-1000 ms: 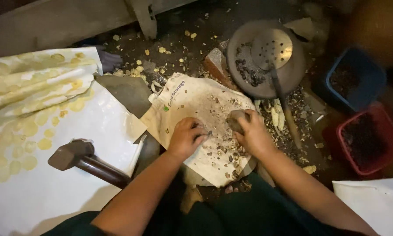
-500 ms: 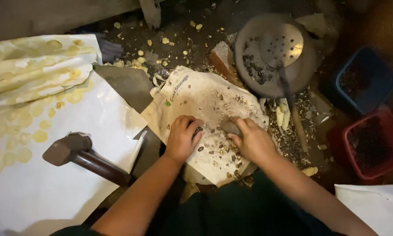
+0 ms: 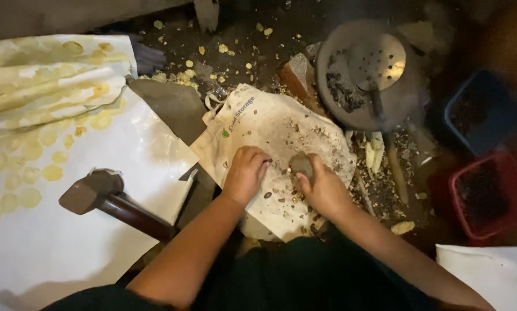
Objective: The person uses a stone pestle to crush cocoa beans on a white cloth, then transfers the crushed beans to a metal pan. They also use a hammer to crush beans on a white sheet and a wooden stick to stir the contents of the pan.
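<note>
The right hand point(image 3: 323, 189) grips a small dark stone point(image 3: 301, 165) with its fingers curled around it, holding it over a cloth bag point(image 3: 270, 124) strewn with brown shell bits. The left hand point(image 3: 244, 174) rests on the bag just beside it, fingers bent and close together, holding nothing. A hammer point(image 3: 91, 191) lies on the white sheet point(image 3: 68, 242), and a round pan point(image 3: 350, 98) sits beyond the bag.

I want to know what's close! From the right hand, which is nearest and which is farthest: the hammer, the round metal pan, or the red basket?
From the right hand:
1. Round metal pan, up and to the right.
2. Red basket, far right.
3. Hammer, far left on the white sheet.
</note>
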